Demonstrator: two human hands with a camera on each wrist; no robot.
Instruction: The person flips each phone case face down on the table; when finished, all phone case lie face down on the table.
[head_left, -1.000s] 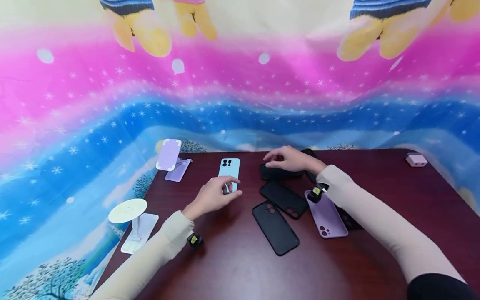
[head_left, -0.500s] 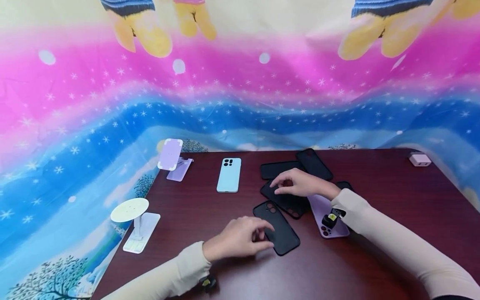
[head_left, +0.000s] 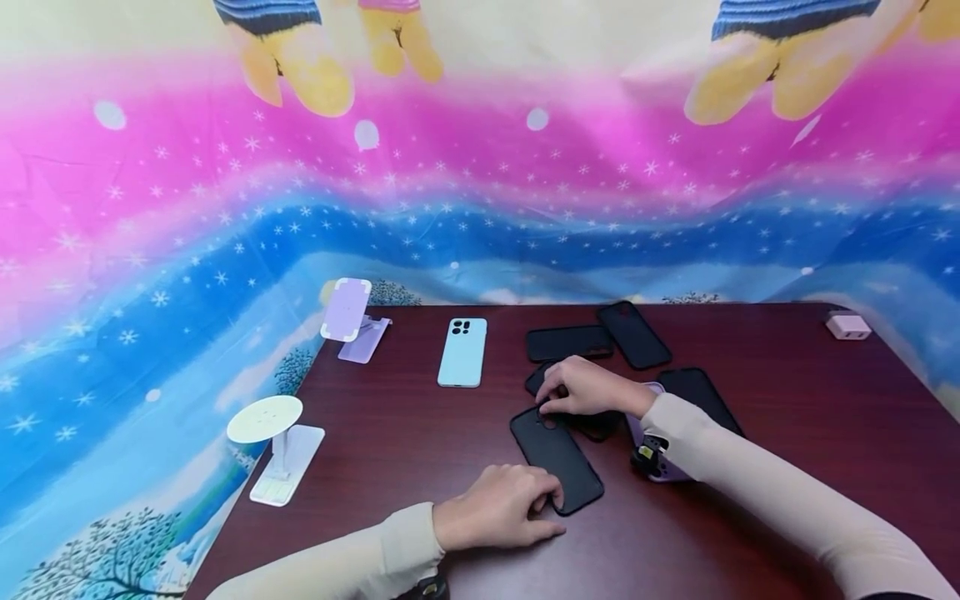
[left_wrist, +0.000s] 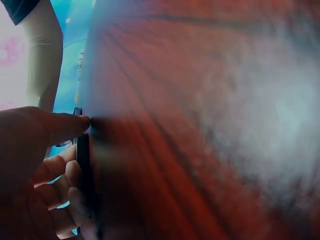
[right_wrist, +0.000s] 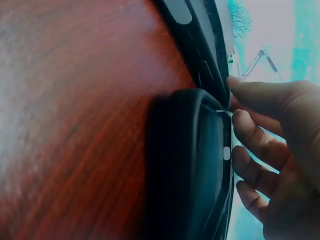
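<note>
A black phone case (head_left: 557, 454) lies on the dark wooden table (head_left: 420, 433) in front of me. My left hand (head_left: 549, 510) pinches its near end, thumb (left_wrist: 64, 125) on top and fingers under the edge of the case (left_wrist: 84, 170). At the far end, by the camera cutout, my right hand (head_left: 546, 406) grips the same case. In the right wrist view the curled fingers (right_wrist: 255, 150) sit along the rim of the case (right_wrist: 190, 165). A second black case (head_left: 596, 425) lies partly under the right hand.
Three more black cases (head_left: 566, 342) (head_left: 633, 333) (head_left: 697, 393) lie behind and right. A purple case (head_left: 660, 471) is mostly hidden by my right wrist. A light blue phone (head_left: 462, 352), a purple stand (head_left: 347, 312), a white stand (head_left: 273, 433) and a white charger (head_left: 847, 325) stand around.
My left hand left the blue phone and came back to the near end of the front black case. My right hand drew back from the far cases onto that case's far end.
</note>
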